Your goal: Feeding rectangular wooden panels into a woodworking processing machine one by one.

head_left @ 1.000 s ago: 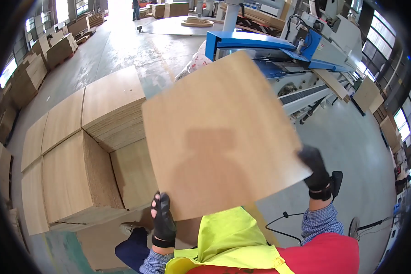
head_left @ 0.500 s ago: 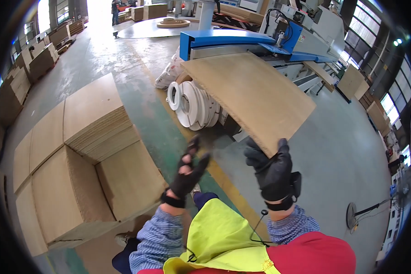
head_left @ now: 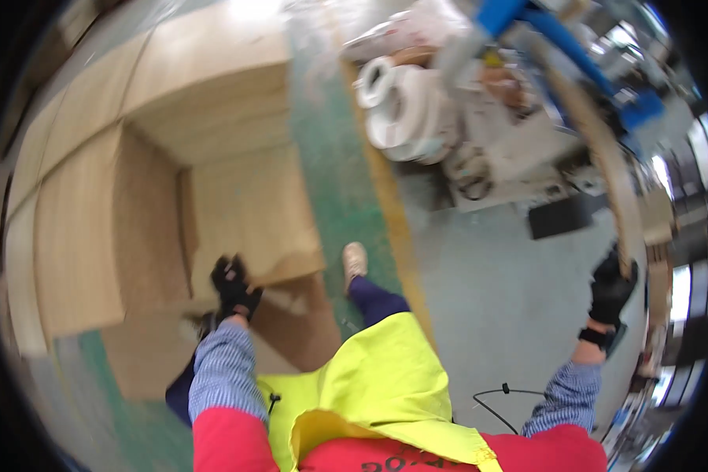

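Note:
My right hand [head_left: 612, 289], in a black glove, is closed on the near end of a wooden board [head_left: 598, 141] at the right. The board is tilted so that I see mostly its long, narrow edge. At the left, my left hand [head_left: 234, 289], in a fingerless black glove, is over the near edge of the low stack of boards [head_left: 252, 208]. Its thumb stands out from the fingers and nothing shows in it. Blur hides whether it touches the top board. Taller stacks of boards [head_left: 79, 236] rise beside and behind that low stack.
White rolls of edge banding [head_left: 405, 110] stand on the floor beyond my feet, near a white sack [head_left: 409, 31]. Blue machine parts [head_left: 574, 47] are at the upper right. A yellow floor line [head_left: 389, 189] borders a green strip beside the stacks.
My view has turned down and toward the stacks. My left hand has moved left and down to the low stack. The board in my right hand has swung right and tipped from flat toward its edge.

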Action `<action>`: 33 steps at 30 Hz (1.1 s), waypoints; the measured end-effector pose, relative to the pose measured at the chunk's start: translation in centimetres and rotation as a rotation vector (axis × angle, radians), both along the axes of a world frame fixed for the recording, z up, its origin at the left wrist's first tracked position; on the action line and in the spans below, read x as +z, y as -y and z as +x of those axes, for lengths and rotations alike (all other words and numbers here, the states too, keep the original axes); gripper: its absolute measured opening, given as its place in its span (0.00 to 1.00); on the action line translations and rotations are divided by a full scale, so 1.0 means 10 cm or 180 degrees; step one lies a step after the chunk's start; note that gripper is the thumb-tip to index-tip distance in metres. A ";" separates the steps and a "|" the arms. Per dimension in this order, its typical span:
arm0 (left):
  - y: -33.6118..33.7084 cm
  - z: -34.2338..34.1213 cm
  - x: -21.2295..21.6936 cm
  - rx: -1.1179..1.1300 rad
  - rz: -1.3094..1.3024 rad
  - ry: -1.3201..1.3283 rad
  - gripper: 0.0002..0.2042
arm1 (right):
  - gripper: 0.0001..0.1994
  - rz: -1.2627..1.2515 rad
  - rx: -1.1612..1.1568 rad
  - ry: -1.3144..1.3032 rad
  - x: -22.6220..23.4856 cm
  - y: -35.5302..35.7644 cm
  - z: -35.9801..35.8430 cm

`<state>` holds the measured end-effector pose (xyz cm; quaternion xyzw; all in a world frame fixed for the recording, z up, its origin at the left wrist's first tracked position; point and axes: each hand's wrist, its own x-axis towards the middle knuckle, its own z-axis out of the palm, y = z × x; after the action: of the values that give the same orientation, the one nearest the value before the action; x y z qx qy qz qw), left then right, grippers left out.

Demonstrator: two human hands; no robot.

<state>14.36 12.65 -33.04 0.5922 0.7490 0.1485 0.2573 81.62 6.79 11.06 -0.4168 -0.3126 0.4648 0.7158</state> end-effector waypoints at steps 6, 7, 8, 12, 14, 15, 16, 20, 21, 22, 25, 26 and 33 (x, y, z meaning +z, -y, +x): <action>0.21 0.31 0.22 -0.0277 0.0858 -0.1552 0.31 | 0.30 0.0015 -0.0400 0.0423 0.04 0.06 0.23; 0.31 0.44 0.29 -0.0278 0.0726 -0.1488 0.32 | 0.30 0.0006 -0.0345 0.0432 0.01 0.03 0.16; 0.38 0.51 0.44 -0.0263 0.0709 -0.1500 0.32 | 0.30 0.0014 -0.0331 0.0426 0.01 0.02 0.07; 0.58 0.62 0.68 -0.0289 0.0012 -0.1443 0.38 | 0.28 0.0158 0.0063 0.0270 -0.03 0.02 0.22; 0.62 0.60 0.56 0.0198 -0.0241 -0.1592 0.41 | 0.27 0.0113 0.0132 0.0332 -0.04 0.02 0.36; 0.58 0.55 0.50 0.0631 -0.0270 -0.1695 0.43 | 0.27 0.0128 0.0110 0.0348 -0.03 0.02 0.51; 0.61 0.38 0.32 0.1054 -0.0137 -0.1705 0.43 | 0.26 0.0125 0.0293 0.0356 -0.05 -0.01 0.66; 0.52 0.08 0.17 0.2077 -0.0245 -0.0980 0.44 | 0.24 -0.0036 0.0740 0.0787 -0.35 0.16 2.10; 0.54 -0.03 0.03 0.2084 -0.0243 -0.0973 0.44 | 0.23 -0.0122 0.0915 0.0936 -0.53 0.04 2.22; 0.62 -0.18 -0.18 0.2243 -0.0099 -0.0489 0.42 | 0.22 -0.0207 0.1123 0.1057 -0.79 -0.17 2.23; 0.58 -0.13 -0.03 0.2574 0.0105 0.0818 0.35 | 0.20 -0.0557 0.1637 0.1504 -1.78 -0.87 0.95; 0.53 -0.12 0.06 0.2542 0.0122 0.0962 0.33 | 0.19 -0.0659 0.1800 0.1664 -2.14 -1.23 0.23; 0.02 0.05 0.32 0.2160 0.0146 0.1873 0.30 | 0.22 -0.1776 0.2747 0.2536 -5.03 -1.67 -2.45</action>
<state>14.90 12.48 -29.81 0.2512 0.7923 0.4032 0.3829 57.16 23.44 -39.19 -0.5646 -0.5610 0.5842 0.1589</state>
